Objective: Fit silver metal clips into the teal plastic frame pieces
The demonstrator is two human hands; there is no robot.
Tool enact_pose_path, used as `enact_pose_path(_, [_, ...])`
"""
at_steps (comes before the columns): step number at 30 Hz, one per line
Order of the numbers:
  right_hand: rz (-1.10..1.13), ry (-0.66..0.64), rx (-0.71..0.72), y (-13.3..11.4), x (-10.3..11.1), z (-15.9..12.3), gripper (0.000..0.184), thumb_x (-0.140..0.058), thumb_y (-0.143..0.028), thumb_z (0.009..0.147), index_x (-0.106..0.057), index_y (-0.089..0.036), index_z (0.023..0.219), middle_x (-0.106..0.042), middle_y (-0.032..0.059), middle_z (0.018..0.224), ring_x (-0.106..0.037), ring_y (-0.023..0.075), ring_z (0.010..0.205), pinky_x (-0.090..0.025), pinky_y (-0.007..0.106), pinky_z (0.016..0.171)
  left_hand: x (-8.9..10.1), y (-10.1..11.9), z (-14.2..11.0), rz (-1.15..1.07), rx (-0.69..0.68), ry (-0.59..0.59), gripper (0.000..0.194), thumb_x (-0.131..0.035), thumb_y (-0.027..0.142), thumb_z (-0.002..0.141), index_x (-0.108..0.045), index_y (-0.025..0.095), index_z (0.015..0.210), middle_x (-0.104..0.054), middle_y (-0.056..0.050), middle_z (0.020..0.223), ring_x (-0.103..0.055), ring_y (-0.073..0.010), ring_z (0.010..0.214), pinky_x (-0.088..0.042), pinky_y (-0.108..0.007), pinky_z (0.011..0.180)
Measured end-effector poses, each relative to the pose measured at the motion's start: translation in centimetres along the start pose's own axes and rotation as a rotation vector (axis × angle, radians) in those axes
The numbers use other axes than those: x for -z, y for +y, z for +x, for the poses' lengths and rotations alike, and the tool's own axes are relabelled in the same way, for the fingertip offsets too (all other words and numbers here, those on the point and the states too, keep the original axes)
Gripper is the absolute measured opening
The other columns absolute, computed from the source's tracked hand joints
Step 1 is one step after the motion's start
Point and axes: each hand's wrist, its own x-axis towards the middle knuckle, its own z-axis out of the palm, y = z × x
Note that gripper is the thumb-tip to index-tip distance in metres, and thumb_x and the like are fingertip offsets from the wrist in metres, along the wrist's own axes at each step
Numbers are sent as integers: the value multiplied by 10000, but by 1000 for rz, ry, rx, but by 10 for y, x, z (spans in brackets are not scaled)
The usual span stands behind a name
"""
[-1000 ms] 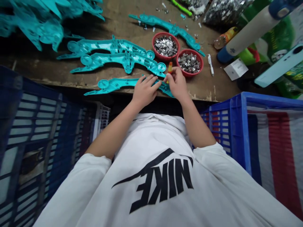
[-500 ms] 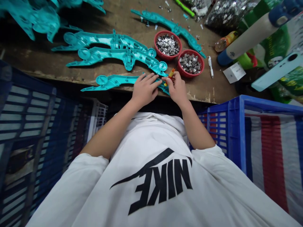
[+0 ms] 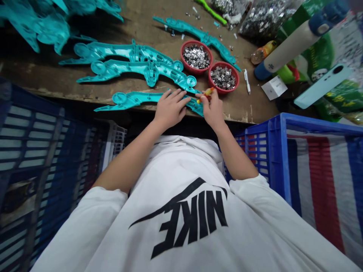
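My left hand (image 3: 171,109) lies spread over a long turquoise plastic moulding (image 3: 133,99), pressing on it near the table's front edge. The moulding's far end runs under my right hand (image 3: 212,110). Between that hand's fingertips is a small orange-and-yellow object (image 3: 206,94), tilted nearly level, and I cannot tell exactly what it is. Two similar turquoise mouldings (image 3: 136,56) lie just beyond my hands. Two red bowls (image 3: 196,55) of small metal clips stand close past my right hand.
The worn wooden table (image 3: 51,73) carries a heap of turquoise mouldings (image 3: 36,30) at far left and a white pen (image 3: 247,81). Bagged metal clips (image 3: 265,17), a phone (image 3: 321,85) and a tube (image 3: 289,47) lie far right. Blue crates (image 3: 279,151) flank me below the table edge.
The orange-and-yellow object has turned from nearly upright to nearly level in my right fingers. My left hand stays on the moulding, and the whole view has shifted slightly.
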Motion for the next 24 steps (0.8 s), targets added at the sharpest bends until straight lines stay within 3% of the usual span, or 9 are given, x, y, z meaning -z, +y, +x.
enact_pose_path(3, [36, 94, -96, 11, 25, -3, 374, -493, -562, 1282, -679, -269, 1422, -918, 189, 1348, -884, 379, 1304, -684, 548, 1207, 3, 0, -3, 36, -36, -31, 538, -574, 323, 1224, -775, 340, 1723, -609, -144, 1943, -522, -410, 1867, -370, -736, 1546])
enact_pose_path(5, [-93, 36, -171, 18, 42, -4, 299, -640, -475, 1196, -761, -236, 1329, -918, 189, 1255, -891, 401, 1163, -702, 559, 1136, 4, 0, -4, 60, -55, -55, 539, -587, 313, 1229, -765, 373, 1735, -567, -154, 1973, -489, -424, 1886, -354, -761, 1542])
enact_pose_path(8, [-275, -98, -235, 22, 58, -4, 292, -703, -377, 1119, -864, -207, 1295, -917, 208, 1295, -868, 445, 1226, -679, 602, 1182, 4, -1, -5, 70, -67, -69, 541, -617, 283, 1218, -767, 389, 1727, -539, -170, 1989, -474, -435, 1893, -340, -791, 1538])
enact_pose_path(10, [-320, -133, -261, 20, 59, -6, 380, -675, -363, 1117, -890, -193, 1380, -911, 221, 1366, -848, 470, 1296, -663, 638, 1218, 4, -2, -5, 55, -74, -61, 541, -645, 267, 1205, -771, 397, 1715, -545, -164, 1987, -475, -430, 1893, -329, -793, 1544])
enact_pose_path(13, [-345, -68, -263, 13, 52, -9, 488, -615, -377, 1137, -872, -196, 1511, -882, 230, 1490, -809, 490, 1362, -629, 705, 1256, 4, -3, -4, 23, -87, -61, 560, -674, 231, 1183, -774, 397, 1708, -547, -157, 1987, -459, -445, 1899, -310, -814, 1549])
enact_pose_path(16, [-335, -16, -167, 3, 43, -9, 463, -569, -413, 1186, -886, -237, 1475, -871, 207, 1523, -763, 483, 1415, -586, 716, 1289, 6, -4, -1, 18, -94, -94, 589, -641, 184, 1175, -771, 384, 1714, -538, -175, 1989, -447, -492, 1897, -322, -864, 1522])
enact_pose_path(19, [-296, -87, -82, -10, 39, -8, 440, -585, -436, 1213, -902, -237, 1444, -882, 192, 1479, -749, 469, 1413, -574, 681, 1279, 7, -2, 1, 22, -93, -102, 574, -617, 183, 1175, -788, 366, 1691, -545, -190, 1981, -452, -514, 1889, -341, -885, 1501])
enact_pose_path(21, [-288, -171, -57, -18, 39, -8, 464, -647, -464, 1206, -887, -224, 1522, -868, 192, 1520, -725, 481, 1445, -563, 680, 1275, 7, 0, 1, 18, -80, -88, 536, -612, 218, 1184, -802, 335, 1672, -564, -205, 1963, -475, -507, 1878, -343, -871, 1510])
enact_pose_path(24, [-302, -294, -3, -26, 40, -11, 633, -810, -532, 1142, -813, -218, 1692, -810, 205, 1648, -666, 518, 1506, -533, 705, 1296, 5, 2, 1, 14, -47, -48, 549, -575, 257, 1208, -770, 253, 1721, -619, -226, 1913, -533, -463, 1850, -357, -808, 1537])
